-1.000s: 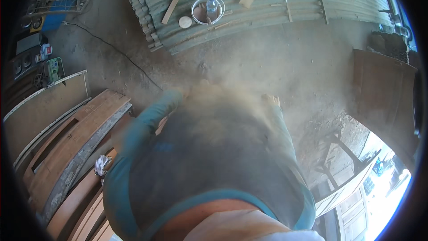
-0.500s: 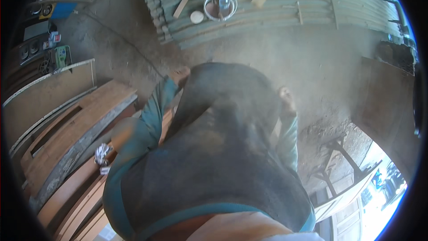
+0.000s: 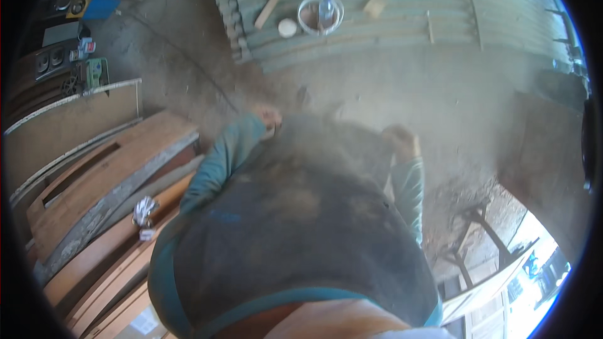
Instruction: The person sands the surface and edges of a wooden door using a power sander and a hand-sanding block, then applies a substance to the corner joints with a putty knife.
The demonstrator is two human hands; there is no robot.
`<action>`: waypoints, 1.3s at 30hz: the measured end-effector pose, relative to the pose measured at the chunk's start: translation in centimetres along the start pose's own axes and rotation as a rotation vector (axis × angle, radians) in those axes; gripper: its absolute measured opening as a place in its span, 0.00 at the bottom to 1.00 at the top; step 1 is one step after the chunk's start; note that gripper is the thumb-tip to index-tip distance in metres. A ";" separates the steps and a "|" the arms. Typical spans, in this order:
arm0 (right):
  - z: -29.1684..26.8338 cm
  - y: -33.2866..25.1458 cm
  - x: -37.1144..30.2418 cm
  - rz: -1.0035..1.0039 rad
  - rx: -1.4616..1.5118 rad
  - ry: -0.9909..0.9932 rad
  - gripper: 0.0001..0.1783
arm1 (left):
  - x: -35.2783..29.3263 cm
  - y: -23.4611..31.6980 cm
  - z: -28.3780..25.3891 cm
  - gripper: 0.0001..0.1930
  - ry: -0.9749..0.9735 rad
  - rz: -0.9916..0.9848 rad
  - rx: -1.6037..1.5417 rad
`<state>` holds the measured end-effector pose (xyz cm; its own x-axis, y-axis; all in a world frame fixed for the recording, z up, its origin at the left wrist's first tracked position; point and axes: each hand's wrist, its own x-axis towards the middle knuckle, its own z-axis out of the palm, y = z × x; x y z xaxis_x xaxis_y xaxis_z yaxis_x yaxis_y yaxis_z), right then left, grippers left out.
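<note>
1. The dark grey cloth shirt with teal sleeves and teal neck trim (image 3: 301,226), worn by the person, fills the head view from the middle down to 6 o'clock
2. Its long axis runs from the neck at 6 o'clock to the lifted hem at 12 o'clock, so the hem points away from the body; pale brown dusty haze (image 3: 352,110) blurs that edge
3. The left hand (image 3: 269,117) sits at 11 o'clock from the shirt's middle, its fingers clamped, as far as the blur allows, on the hem
4. The right hand (image 3: 402,140) sits at 1 o'clock, its fingers curled and apparently clamped on the hem's other side
5. Farther out at 12 o'clock, a round white tub (image 3: 301,23) holding a clear plastic bottle (image 3: 326,9) stands on pale green corrugated sheeting (image 3: 377,34); long brown wooden boards (image 3: 125,166) lie at 9 o'clock, near the left sleeve
6. A hard jerk of the cloth could throw dust toward the face or into the tub; a loose pinch could let the hem slip, and a wide left elbow could knock the boards
</note>
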<state>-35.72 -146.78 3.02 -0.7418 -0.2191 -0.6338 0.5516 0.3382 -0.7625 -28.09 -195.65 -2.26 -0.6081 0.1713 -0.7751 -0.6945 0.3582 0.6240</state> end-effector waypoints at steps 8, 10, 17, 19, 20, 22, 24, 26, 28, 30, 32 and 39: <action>-0.8 -2.3 0.5 0.072 -0.083 -0.013 0.13 | 0.2 -2.6 1.7 0.10 0.191 0.034 0.475; 0.1 6.0 2.8 0.099 -0.363 0.161 0.11 | 2.3 -3.4 3.1 0.11 0.333 -0.028 0.827; -1.9 1.5 2.1 -0.091 -0.158 0.082 0.10 | 1.4 -0.2 1.8 0.13 0.286 0.054 0.108; -2.4 0.5 2.5 -0.085 -0.047 0.060 0.12 | 3.4 -2.7 0.4 0.12 0.124 0.130 -0.404; -2.8 1.2 3.1 -0.088 -0.015 0.091 0.12 | 4.2 -3.0 0.2 0.12 0.206 0.113 -0.181; -3.4 4.8 4.0 -0.153 -0.361 0.257 0.15 | 4.7 -4.0 1.5 0.13 0.361 0.076 0.257; -2.8 11.0 4.6 -0.270 -1.136 0.482 0.20 | 4.4 -6.5 3.0 0.15 0.330 -0.126 0.485; -3.1 17.4 5.4 -0.133 -1.009 0.316 0.26 | 4.7 -13.4 2.7 0.17 0.368 -0.338 0.076; -2.1 22.2 4.8 0.151 -0.370 0.195 0.27 | 5.0 -19.3 2.1 0.17 0.344 -0.412 0.037; -1.7 22.5 3.5 0.459 -0.327 0.113 0.24 | 5.7 -22.6 1.8 0.17 0.249 -0.384 0.210; 0.3 23.3 2.5 0.534 -0.280 0.108 0.24 | 7.5 -24.6 -1.0 0.17 0.157 -0.414 0.494; 2.9 16.0 4.2 0.462 -0.125 0.315 0.23 | 13.5 -14.3 -6.5 0.15 0.348 -0.185 0.323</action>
<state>-28.89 -144.94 -12.25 -0.5229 0.2537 -0.8137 0.8103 0.4441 -0.3822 -28.87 -204.45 -21.07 -0.6165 -0.2183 -0.7565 -0.6817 0.6287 0.3742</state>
